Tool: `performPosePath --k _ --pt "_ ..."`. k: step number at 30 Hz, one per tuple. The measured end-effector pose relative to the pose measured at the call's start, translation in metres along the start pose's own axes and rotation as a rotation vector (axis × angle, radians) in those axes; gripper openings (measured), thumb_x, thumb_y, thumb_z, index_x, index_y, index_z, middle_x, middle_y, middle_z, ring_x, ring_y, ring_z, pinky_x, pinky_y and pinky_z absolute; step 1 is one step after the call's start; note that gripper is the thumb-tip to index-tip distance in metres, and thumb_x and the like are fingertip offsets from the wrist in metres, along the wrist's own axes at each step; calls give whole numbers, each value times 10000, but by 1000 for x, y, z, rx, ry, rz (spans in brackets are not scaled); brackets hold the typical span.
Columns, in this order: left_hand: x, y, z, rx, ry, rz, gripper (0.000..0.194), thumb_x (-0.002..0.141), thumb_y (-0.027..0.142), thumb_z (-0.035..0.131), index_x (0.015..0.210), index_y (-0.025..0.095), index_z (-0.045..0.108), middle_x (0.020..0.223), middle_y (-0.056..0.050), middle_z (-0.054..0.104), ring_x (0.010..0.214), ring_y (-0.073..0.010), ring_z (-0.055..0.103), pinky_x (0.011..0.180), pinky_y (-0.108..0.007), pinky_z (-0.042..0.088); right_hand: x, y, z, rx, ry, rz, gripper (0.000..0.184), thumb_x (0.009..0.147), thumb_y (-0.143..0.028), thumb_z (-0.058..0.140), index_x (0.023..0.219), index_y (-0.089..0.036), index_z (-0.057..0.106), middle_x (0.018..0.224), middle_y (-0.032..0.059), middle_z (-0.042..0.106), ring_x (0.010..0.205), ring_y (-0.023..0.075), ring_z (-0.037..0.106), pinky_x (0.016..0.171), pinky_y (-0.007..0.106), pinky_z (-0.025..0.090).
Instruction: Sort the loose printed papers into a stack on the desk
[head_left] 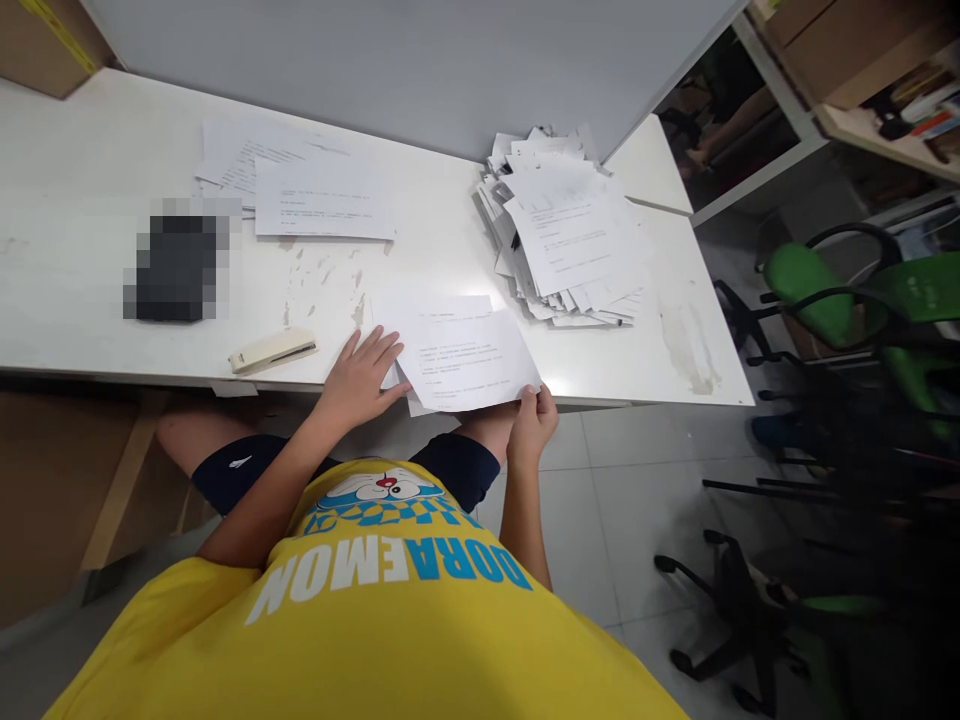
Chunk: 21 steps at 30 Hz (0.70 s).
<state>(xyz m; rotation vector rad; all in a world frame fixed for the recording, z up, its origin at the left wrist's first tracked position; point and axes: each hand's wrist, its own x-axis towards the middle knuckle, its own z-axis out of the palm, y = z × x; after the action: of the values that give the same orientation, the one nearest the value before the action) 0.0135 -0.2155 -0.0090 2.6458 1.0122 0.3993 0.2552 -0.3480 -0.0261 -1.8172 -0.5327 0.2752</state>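
Observation:
Printed sheets of paper [472,355] lie at the front edge of the desk, slightly fanned, with their lower edge reaching past it. My left hand [360,380] rests flat at their left side, fingers spread and the thumb against the paper's edge. At the lower right corner, my right hand [534,422] pinches the paper between thumb and fingers. A cream stapler [274,352] lies on the desk just left of my left hand. How many sheets are in the right hand's pinch I cannot tell.
A tall, untidy stack of papers [566,235] stands at the back right. More printed sheets [322,195] lie at the back left, near a blurred dark object [176,265]. A grey partition [390,70] closes off the white desk [67,220]. Green chairs [810,290] stand at right.

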Motion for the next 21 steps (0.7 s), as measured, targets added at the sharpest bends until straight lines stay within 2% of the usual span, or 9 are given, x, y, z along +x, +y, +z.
performPosePath --k 3,5,8,11,13,15,18,20,21 --pt "4 9 -3 -22 15 77 431 954 285 462 1365 236 581 1498 -74 529 1513 -322 283 1223 -594 245 -1 1 0 91 -49 45 362 863 -520 545 729 -185 571 608 -29 555 615 138 521 629 280 454" --pt "8 16 -6 -65 38 117 397 946 198 432 1266 273 655 1385 -38 635 1465 -293 383 1170 -562 344 -1 0 1 158 -64 76 420 874 -574 515 696 -194 541 561 -36 536 566 131 512 602 280 445" --pt "13 22 -14 -91 213 -42 378 959 200 401 1182 279 696 1211 -21 733 1307 -279 551 1050 -531 457 -2 -2 3 239 -97 124 466 887 -616 465 775 -178 576 619 -11 601 585 135 566 606 279 454" --pt "7 16 -33 -78 476 -224 334 999 311 396 1156 293 691 1123 -6 757 1161 -259 626 1006 -504 485 -3 -5 5 243 -123 137 432 826 -556 586 1004 -163 599 679 -24 640 588 124 576 604 268 455" --pt "-5 4 -51 -55 642 -261 344 1017 399 384 1146 288 683 1117 -6 752 1124 -233 642 1014 -469 485 -4 -6 8 216 -156 128 507 791 -494 632 1170 -165 562 721 -28 666 576 114 555 612 268 460" --pt "-21 -14 -69 -12 779 -226 389 1020 451 372 1151 245 675 1140 -27 742 1120 -215 650 1024 -442 483 -6 -6 10 151 -183 105 548 803 -463 610 1257 -167 533 797 -7 688 590 112 551 641 283 479" --pt "-54 -49 -91 117 949 -205 468 996 517 381 1131 186 684 1124 -78 743 1119 -237 661 1023 -459 468 -8 -6 11 -63 -111 -3 458 836 -444 577 1206 -174 587 898 26 670 692 135 585 729 318 507" --pt "-81 -76 -102 149 1012 -351 625 960 641 314 1107 163 687 1138 -129 724 1142 -286 637 1051 -513 420 -7 -6 12 -210 -41 -122 405 859 -439 562 1162 -175 616 989 63 653 800 168 611 794 351 517" --pt "-95 -89 -107 98 983 -498 733 923 714 276 1182 141 652 1248 -163 671 1253 -327 559 1121 -553 335 -6 -7 13 -263 -37 -198 401 873 -441 550 1163 -172 620 1052 90 645 877 192 622 834 375 520"
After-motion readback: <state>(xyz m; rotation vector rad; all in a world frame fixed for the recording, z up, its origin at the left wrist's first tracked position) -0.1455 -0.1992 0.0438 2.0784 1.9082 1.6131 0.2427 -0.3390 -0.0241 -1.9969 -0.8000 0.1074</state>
